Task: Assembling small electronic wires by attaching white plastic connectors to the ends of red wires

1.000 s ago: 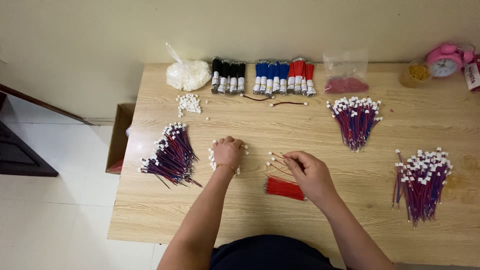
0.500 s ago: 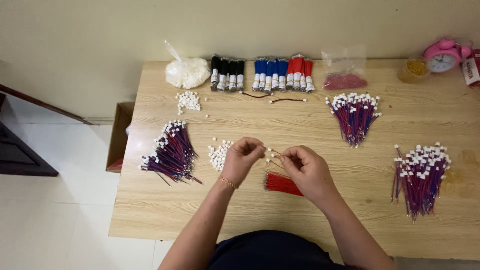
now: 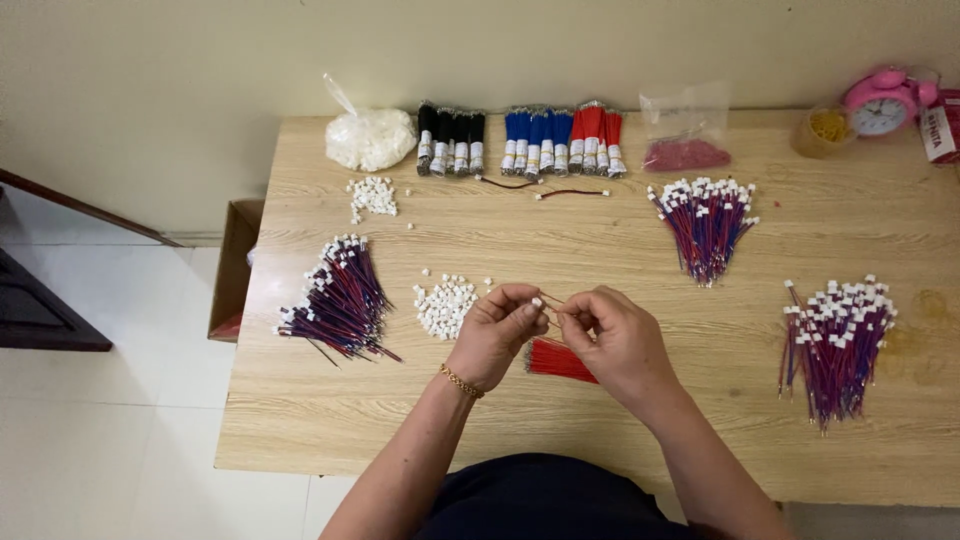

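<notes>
Above the bundle of red wires (image 3: pixel 560 360) on the worktop (image 3: pixel 600 440), the left hand (image 3: pixel 495 335) pinches what looks like a small white connector (image 3: pixel 537 301), while the right hand (image 3: pixel 615 340) pinches a thin wire (image 3: pixel 553 300) (its tip at the connector). A pile of white connectors (image 3: pixel 445 305) lies just left of the bundle.

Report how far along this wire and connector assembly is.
Done: three heaps of red-and-blue wires capped with white connectors, left, top right and far right. In hand: the left hand holds a white connector against thin wires pinched by the right hand. Left: the loose red wires, the white connector pile and the bound bundles.
</notes>
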